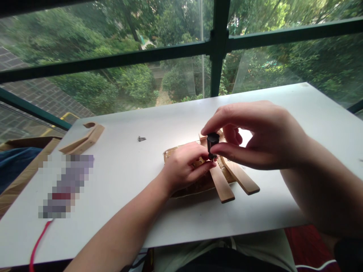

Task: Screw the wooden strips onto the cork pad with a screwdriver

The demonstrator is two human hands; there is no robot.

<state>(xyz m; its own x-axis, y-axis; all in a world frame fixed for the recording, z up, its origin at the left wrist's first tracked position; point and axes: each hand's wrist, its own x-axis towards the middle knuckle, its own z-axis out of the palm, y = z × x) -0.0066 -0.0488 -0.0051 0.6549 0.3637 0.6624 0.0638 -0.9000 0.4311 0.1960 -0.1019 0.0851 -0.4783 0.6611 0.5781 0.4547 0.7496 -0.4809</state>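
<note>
My right hand (255, 136) grips a stubby black screwdriver (212, 141) between thumb and forefinger, its handle upright and its tip pointing down at the wooden pieces. Just below it, my left hand (188, 164) has thumb and fingers closed in a pinch beside the tip; what lies between them is too small and covered to make out. Two pale wooden slats (222, 187) stick out toward me from under my hands. They rest on a brown, tape-wrapped package (168, 153), whose middle is partly hidden by my left hand.
Another wooden piece with a hooked end (83, 139) lies at the table's left. Several small screws (141, 139) sit on the white table (119, 162). A blurred-out object (68, 185) with a red cord (38, 241) lies at left. Beyond the left edge stands a cardboard box (36, 166).
</note>
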